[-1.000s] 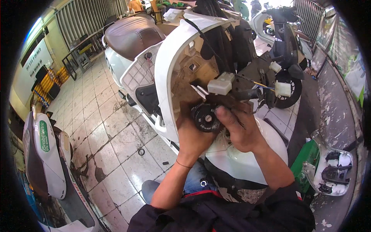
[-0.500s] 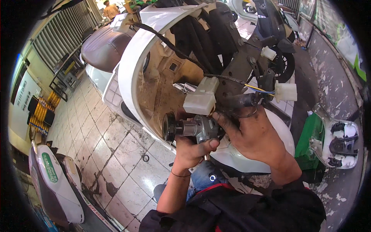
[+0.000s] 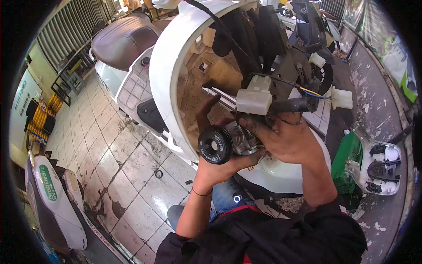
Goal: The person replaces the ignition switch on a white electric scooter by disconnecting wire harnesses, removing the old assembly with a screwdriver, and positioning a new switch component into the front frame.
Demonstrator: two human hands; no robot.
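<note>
Lock cylinder (image 3: pixel 216 144) now lower, gripped by left hand (image 3: pixel 220 165), right hand (image 3: pixel 281 138) holding it, white connector (image 3: pixel 253 97) above

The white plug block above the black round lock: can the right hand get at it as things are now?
Probably yes. The white plug block hangs just above the right hand, nothing between them, but that hand is gripping the lock with the left hand.

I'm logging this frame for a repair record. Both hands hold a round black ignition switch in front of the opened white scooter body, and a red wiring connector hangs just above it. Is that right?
Not quite: the head view shows the wiring connector is white, not red. The rest holds: left hand and right hand hold the round black ignition switch before the opened white scooter body.
</note>
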